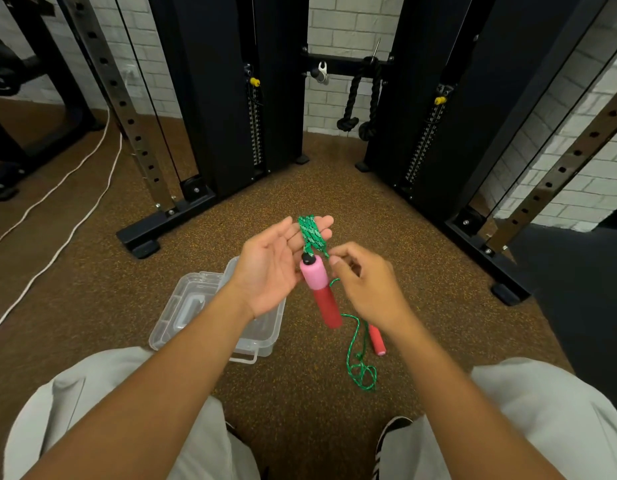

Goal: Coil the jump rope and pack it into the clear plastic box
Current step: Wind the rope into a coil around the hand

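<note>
My left hand is held palm up with straight fingers, and several turns of the green jump rope are wound round those fingers. A pink and red handle hangs from the turns below the hand. My right hand pinches the green rope just right of the handle's black cap. The loose rope runs down from it to a small tangle on the floor beside the second red handle. The clear plastic box lies on the floor under my left wrist, its lid open to the left.
Black cable-machine frames stand ahead left and right, their feet on the brown speckled floor. A black rope attachment hangs from the crossbar. White cables trail over the floor at left. My knees fill the lower corners.
</note>
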